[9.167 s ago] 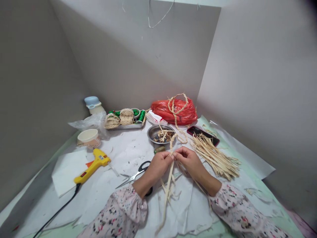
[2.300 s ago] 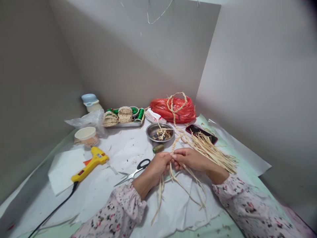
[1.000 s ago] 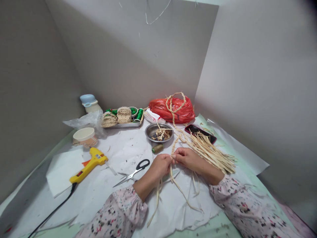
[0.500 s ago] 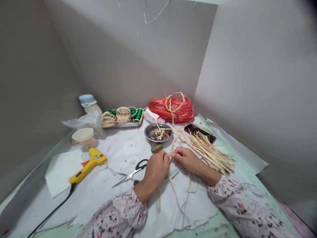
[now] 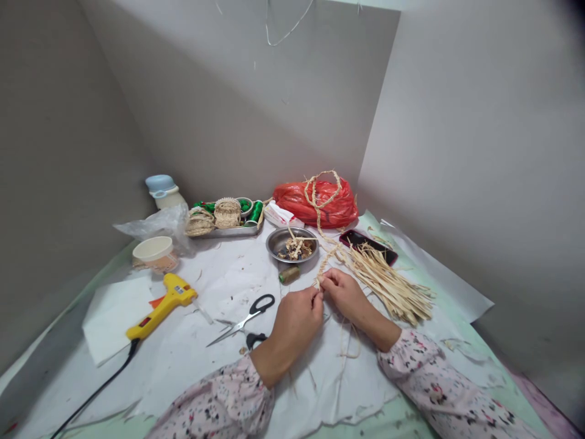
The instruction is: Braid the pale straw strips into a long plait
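A braided straw cord (image 5: 325, 261) runs from the red plastic bag (image 5: 315, 204) down to my hands. My left hand (image 5: 299, 317) pinches the cord's lower end from the left, its fingers pressed together. Close against it, my right hand (image 5: 345, 296) is closed on the same cord slightly higher up. Loose strands (image 5: 350, 347) hang below my right hand onto the white paper. To the right lies a bundle of straw strips (image 5: 393, 283). Black-handled scissors (image 5: 249, 317) rest left of my left hand, partly hidden by my wrist.
A metal bowl (image 5: 292, 245) of scraps stands behind a small thread spool (image 5: 289, 275). A yellow glue gun (image 5: 159, 306), paper cup (image 5: 155, 253) and plastic bag (image 5: 171, 225) are at left. A tray (image 5: 233, 231) of coils and a phone (image 5: 365, 239) lie farther back.
My left hand has moved right and slightly down, uncovering the spool and more of the scissors. The strands below have shifted, and the cord's lower end hangs nearer my right hand.
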A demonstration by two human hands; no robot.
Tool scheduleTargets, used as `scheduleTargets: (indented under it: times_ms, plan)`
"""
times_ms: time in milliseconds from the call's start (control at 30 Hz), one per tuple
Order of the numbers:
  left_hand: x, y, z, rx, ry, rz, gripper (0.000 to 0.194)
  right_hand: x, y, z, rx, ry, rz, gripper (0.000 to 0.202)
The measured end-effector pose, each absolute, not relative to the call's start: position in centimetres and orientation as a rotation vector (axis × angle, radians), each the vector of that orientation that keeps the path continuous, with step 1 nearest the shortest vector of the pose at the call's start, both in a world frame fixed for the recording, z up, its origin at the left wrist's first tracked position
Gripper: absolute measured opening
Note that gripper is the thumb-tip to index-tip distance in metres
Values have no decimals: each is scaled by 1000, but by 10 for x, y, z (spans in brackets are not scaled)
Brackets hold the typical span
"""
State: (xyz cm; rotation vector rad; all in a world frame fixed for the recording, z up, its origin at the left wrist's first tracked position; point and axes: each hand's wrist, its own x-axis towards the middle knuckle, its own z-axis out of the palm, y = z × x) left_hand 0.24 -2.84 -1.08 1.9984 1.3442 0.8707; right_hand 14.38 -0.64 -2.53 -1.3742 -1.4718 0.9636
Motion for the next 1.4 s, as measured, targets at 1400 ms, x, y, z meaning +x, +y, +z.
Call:
scheduleTargets:
  times_ms: [1400]
  plan:
    - [-9, -6, -13, 1916, 1219, 696, 38, 151, -13, -15, -1151, -1567, 1360, 32]
